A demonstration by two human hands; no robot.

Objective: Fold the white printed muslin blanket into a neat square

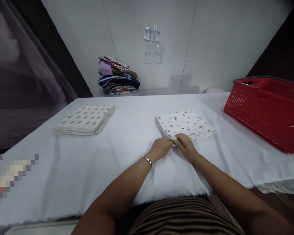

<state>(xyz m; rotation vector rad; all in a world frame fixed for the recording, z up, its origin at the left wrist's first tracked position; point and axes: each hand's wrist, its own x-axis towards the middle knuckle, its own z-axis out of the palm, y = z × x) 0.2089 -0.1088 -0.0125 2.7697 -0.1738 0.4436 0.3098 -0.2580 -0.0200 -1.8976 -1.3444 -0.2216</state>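
Note:
A folded white cloth with a small printed pattern lies on the white-covered table in front of me. My left hand and my right hand meet at its near left corner. Both have their fingers closed on the layered edge there, pinching it close together. A silver bracelet circles my left wrist. Off to the left, apart from my hands, lies another folded cloth, cream with grey leaf-like prints.
A red perforated basket stands at the table's right side. Several folded fabrics form a stack beyond the back edge, against the wall. Two handwritten paper notes are taped above. Dark curtain-like fabric hangs at the left.

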